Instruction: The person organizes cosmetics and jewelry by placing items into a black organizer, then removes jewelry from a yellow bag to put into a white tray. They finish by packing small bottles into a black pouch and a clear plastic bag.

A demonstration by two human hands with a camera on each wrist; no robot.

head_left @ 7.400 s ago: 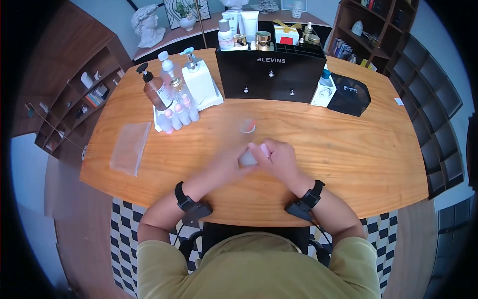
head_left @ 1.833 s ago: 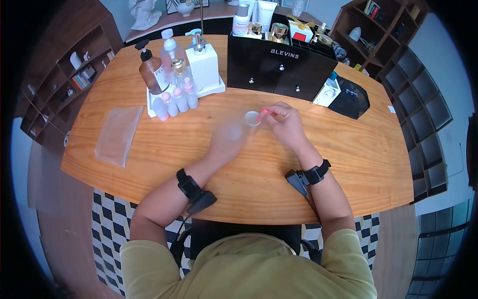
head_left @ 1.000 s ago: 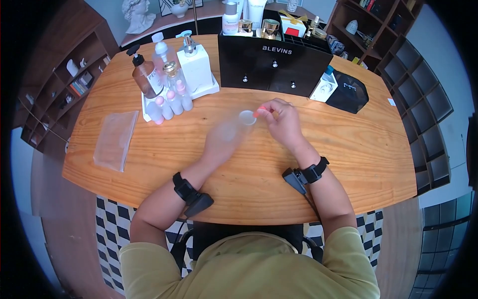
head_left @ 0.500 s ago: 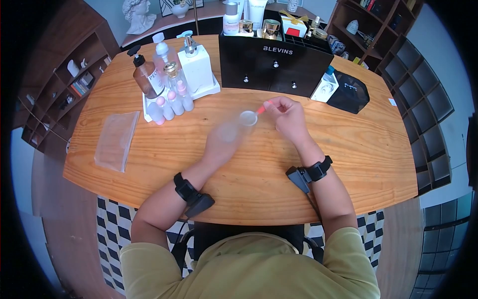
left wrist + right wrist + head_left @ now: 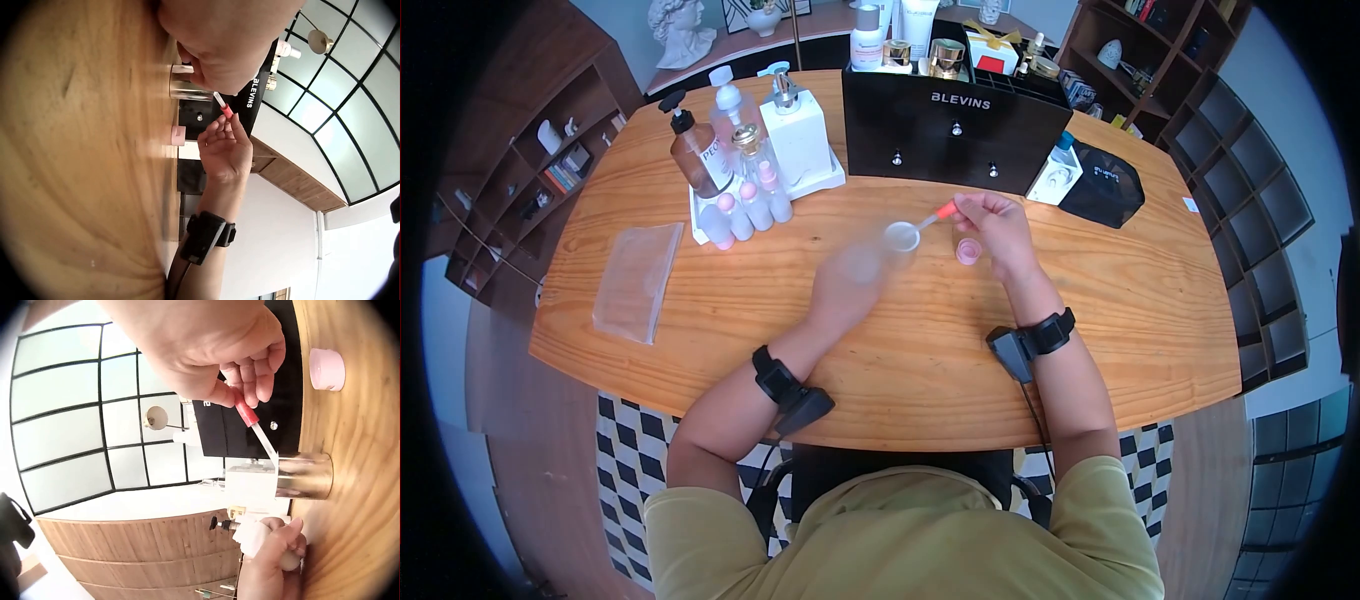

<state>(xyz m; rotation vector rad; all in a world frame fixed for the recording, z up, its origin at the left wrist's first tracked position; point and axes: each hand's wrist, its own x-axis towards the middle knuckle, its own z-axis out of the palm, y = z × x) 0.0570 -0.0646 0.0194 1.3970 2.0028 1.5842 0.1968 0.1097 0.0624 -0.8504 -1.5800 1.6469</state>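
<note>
Right hand [image 5: 1000, 235] pinched red stick [image 5: 246, 415], tip at cup [image 5: 305, 476] rim; left hand [image 5: 840, 300] curled round blurred pale thing [image 5: 861, 265] beside cup. Pink cap [image 5: 327, 369] off, on table [image 5: 880, 370]. Stick work seemed under way, unfinished; recapping likely left.

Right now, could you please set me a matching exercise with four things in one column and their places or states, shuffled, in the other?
1. Red-ended stick
2. Pink cap
3. Translucent pouch
4. Black drawer unit

A. Lying on the table, left side
B. Bears silver knobs
C. Pinched by the right hand
D. Resting on the table, near the right hand

Pairs: 1-C, 2-D, 3-A, 4-B
</note>
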